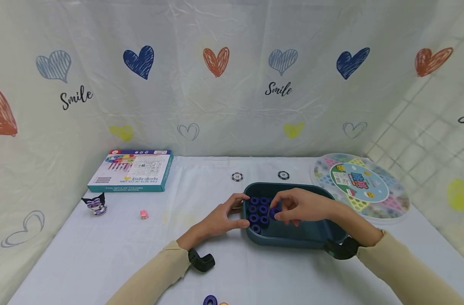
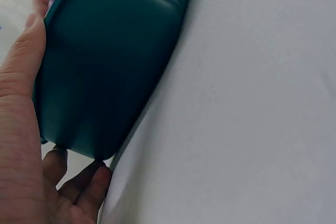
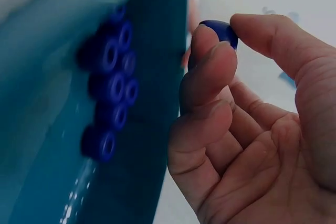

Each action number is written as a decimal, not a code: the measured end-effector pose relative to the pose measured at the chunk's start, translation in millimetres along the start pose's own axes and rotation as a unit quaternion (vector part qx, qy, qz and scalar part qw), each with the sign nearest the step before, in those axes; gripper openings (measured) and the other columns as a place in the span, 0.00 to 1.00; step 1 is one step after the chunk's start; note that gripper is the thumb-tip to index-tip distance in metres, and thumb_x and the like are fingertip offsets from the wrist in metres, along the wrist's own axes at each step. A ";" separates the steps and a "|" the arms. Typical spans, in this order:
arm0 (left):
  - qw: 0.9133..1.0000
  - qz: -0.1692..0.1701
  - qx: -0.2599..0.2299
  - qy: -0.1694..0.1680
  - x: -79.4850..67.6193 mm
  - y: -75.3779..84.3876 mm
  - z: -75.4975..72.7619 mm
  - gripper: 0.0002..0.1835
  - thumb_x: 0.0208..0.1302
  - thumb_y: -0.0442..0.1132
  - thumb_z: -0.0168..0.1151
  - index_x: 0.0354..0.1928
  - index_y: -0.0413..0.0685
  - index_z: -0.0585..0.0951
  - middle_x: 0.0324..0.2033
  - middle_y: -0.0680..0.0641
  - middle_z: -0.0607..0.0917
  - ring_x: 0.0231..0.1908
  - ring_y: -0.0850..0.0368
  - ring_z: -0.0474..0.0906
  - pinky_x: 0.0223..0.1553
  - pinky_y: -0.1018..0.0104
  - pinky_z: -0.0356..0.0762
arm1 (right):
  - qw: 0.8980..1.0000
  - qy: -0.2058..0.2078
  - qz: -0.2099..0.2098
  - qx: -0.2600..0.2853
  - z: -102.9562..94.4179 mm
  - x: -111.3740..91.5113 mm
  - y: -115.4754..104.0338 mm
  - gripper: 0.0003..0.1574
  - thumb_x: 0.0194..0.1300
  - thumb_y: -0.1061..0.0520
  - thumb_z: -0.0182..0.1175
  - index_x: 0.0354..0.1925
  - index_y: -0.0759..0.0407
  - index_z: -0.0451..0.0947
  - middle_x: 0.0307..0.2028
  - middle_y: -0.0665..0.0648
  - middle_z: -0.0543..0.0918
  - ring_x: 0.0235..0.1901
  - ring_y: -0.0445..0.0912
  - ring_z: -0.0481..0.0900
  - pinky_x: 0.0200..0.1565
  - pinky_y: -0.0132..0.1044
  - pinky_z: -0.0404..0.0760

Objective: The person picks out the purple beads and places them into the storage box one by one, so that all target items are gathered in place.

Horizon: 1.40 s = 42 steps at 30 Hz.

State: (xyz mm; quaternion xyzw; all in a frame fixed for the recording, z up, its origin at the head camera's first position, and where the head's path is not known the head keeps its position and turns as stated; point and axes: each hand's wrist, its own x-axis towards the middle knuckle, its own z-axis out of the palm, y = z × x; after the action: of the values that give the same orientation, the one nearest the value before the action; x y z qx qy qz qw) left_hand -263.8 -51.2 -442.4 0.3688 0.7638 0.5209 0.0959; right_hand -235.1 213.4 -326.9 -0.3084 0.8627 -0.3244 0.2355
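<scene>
A dark teal plastic tray stands on the white table. Several purple ring-shaped beads stand in rows at its left end, their holes facing up. My left hand grips that end of the tray, thumb at the near corner and fingers at the far one. Over the tray, my right hand pinches one purple bead between thumb and fingertips. In the right wrist view, the held bead is apart from the beads in the tray. The left wrist view shows mostly the tray's outer wall.
Behind the tray lie two poker chips. A round, clear-lidded bead case is at the right. On the left are a flat box, a small figurine and a pink piece. Another purple bead lies at the front edge.
</scene>
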 end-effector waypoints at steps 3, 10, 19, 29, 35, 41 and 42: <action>1.000 -0.005 0.001 0.001 -0.8 -0.2 -0.2 0.38 0.51 0.62 0.60 0.62 0.62 0.59 0.61 0.53 0.66 0.58 0.60 0.65 0.58 0.56 0.62 | 1.000 0.007 0.019 -0.007 -7.7 8.9 10.1 0.21 0.61 0.46 0.57 0.47 0.58 0.71 0.23 0.60 0.80 0.19 0.53 0.76 0.23 0.40 0.76; 1.000 -0.002 0.006 -0.001 -0.8 0.5 -1.1 0.39 0.51 0.62 0.60 0.63 0.60 0.59 0.61 0.50 0.66 0.58 0.58 0.65 0.58 0.56 0.62 | 0.998 0.025 0.036 -0.047 -19.6 26.9 30.8 0.21 0.61 0.50 0.58 0.46 0.63 0.71 0.21 0.59 0.80 0.17 0.48 0.77 0.23 0.40 0.75; 1.000 0.000 0.009 -0.003 0.4 -1.5 -0.4 0.38 0.51 0.63 0.60 0.62 0.63 0.58 0.61 0.52 0.66 0.57 0.59 0.65 0.57 0.56 0.62 | 0.996 -0.023 0.075 -0.051 -15.8 42.2 45.9 0.17 0.56 0.54 0.62 0.43 0.58 0.73 0.20 0.55 0.80 0.17 0.47 0.77 0.21 0.38 0.75; 1.000 0.006 0.018 0.000 0.8 -1.2 -1.9 0.36 0.51 0.63 0.60 0.61 0.69 0.58 0.61 0.55 0.66 0.57 0.61 0.66 0.58 0.57 0.62 | 0.994 -0.053 0.092 -0.024 -11.9 43.0 48.9 0.18 0.56 0.56 0.62 0.45 0.59 0.74 0.21 0.57 0.82 0.20 0.50 0.80 0.22 0.40 0.78; 1.000 0.010 0.013 -0.003 1.0 -3.3 -2.0 0.38 0.51 0.63 0.59 0.62 0.64 0.58 0.61 0.53 0.66 0.57 0.61 0.65 0.58 0.57 0.62 | 0.995 -0.042 0.086 -0.017 -10.5 44.1 51.3 0.20 0.57 0.56 0.62 0.48 0.59 0.74 0.22 0.57 0.82 0.20 0.50 0.81 0.22 0.41 0.78; 1.000 0.011 0.013 -0.004 1.1 -2.8 -1.8 0.37 0.52 0.63 0.59 0.62 0.64 0.58 0.61 0.54 0.66 0.57 0.61 0.65 0.58 0.56 0.62 | 0.996 -0.038 0.084 -0.008 -10.8 43.7 53.9 0.21 0.56 0.56 0.62 0.48 0.60 0.74 0.23 0.57 0.82 0.20 0.50 0.81 0.22 0.41 0.78; 1.000 0.012 0.013 -0.004 1.0 -2.5 -1.9 0.37 0.52 0.63 0.59 0.62 0.65 0.58 0.61 0.54 0.66 0.57 0.61 0.65 0.57 0.56 0.62 | 0.996 -0.038 0.084 -0.006 -11.1 43.2 54.0 0.21 0.56 0.56 0.62 0.49 0.60 0.74 0.23 0.57 0.82 0.20 0.50 0.81 0.22 0.41 0.78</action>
State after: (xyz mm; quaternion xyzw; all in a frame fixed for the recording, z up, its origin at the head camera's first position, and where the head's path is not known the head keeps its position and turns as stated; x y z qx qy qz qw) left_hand -266.7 -52.3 -443.5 0.3808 0.7656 0.5109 0.0882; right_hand -292.5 220.8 -366.4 -0.2486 0.8778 -0.2867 0.2924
